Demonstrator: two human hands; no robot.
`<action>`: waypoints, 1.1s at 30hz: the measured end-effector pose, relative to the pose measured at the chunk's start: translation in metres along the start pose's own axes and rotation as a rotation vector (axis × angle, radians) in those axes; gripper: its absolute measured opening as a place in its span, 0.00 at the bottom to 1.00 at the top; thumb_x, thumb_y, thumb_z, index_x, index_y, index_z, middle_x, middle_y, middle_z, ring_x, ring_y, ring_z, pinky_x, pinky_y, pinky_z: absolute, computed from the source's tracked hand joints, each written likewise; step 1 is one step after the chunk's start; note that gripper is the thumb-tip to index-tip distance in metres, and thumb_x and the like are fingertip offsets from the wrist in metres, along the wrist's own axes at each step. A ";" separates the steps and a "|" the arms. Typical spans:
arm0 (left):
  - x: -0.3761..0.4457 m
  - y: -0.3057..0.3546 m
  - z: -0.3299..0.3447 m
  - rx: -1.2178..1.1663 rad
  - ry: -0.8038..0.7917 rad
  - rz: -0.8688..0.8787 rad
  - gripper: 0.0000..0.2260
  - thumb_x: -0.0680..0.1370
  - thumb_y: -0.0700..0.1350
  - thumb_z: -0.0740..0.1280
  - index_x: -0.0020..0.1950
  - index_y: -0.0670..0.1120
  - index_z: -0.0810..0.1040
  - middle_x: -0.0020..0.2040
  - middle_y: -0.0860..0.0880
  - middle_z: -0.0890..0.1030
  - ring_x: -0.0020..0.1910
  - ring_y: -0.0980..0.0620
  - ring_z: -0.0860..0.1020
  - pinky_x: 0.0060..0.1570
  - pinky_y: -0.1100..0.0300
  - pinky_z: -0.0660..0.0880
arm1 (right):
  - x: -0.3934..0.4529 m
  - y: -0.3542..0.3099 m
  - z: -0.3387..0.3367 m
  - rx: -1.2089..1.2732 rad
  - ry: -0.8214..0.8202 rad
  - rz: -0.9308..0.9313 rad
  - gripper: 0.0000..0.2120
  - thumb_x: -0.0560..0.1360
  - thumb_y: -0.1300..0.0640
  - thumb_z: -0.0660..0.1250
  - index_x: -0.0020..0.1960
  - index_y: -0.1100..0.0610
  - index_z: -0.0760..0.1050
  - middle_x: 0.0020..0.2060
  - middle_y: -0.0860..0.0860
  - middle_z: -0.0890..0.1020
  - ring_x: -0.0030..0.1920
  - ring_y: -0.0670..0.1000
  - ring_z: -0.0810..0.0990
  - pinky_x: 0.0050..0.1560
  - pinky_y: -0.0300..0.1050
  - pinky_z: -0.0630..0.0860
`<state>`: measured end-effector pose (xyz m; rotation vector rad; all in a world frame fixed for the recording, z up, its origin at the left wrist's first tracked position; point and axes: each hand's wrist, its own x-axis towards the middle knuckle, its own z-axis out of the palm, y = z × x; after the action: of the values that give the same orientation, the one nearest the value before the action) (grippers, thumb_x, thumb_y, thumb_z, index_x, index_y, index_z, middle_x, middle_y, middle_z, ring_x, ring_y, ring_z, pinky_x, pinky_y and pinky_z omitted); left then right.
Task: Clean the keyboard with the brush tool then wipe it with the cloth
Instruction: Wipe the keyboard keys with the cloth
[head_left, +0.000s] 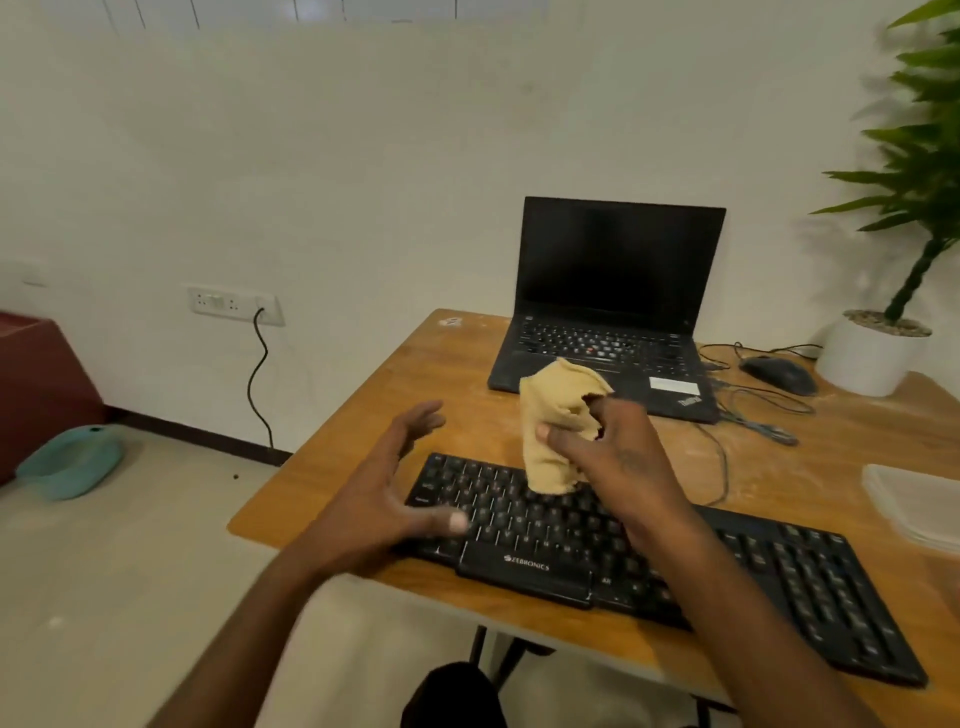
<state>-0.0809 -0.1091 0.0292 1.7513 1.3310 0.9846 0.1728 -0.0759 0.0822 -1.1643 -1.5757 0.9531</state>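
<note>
A black keyboard lies slantwise along the near edge of the wooden table. My right hand grips a bunched tan cloth and holds it above the keyboard's left half; the cloth's lower end hangs just over the keys. My left hand hovers with fingers spread above the keyboard's left end, holding nothing. No brush tool is in view.
An open black laptop stands at the back of the table, with a black mouse and loose cables to its right. A white potted plant sits at the far right corner. Clear plastic lids lie at the right edge.
</note>
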 end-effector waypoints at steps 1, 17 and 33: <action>0.001 -0.011 -0.011 0.035 -0.140 -0.048 0.58 0.61 0.61 0.85 0.81 0.74 0.50 0.77 0.71 0.61 0.70 0.78 0.63 0.61 0.77 0.69 | 0.011 0.005 0.003 -0.158 -0.046 -0.047 0.09 0.74 0.59 0.75 0.54 0.53 0.83 0.46 0.46 0.87 0.46 0.45 0.84 0.50 0.52 0.80; 0.021 -0.051 -0.031 0.200 -0.366 -0.141 0.69 0.60 0.59 0.88 0.81 0.72 0.36 0.71 0.77 0.60 0.73 0.63 0.69 0.73 0.60 0.72 | 0.068 0.023 0.053 -0.806 -0.477 -0.211 0.17 0.73 0.66 0.72 0.57 0.50 0.85 0.54 0.45 0.86 0.52 0.44 0.81 0.53 0.41 0.77; 0.026 -0.062 -0.030 0.228 -0.359 -0.067 0.71 0.60 0.61 0.87 0.83 0.67 0.34 0.85 0.58 0.57 0.80 0.53 0.65 0.78 0.53 0.68 | 0.058 0.020 0.050 -0.722 -0.484 -0.220 0.15 0.73 0.65 0.75 0.54 0.49 0.85 0.45 0.40 0.85 0.41 0.29 0.78 0.40 0.24 0.72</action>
<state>-0.1289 -0.0677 -0.0076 1.9284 1.2933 0.4649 0.1227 -0.0178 0.0634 -1.2395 -2.5138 0.5401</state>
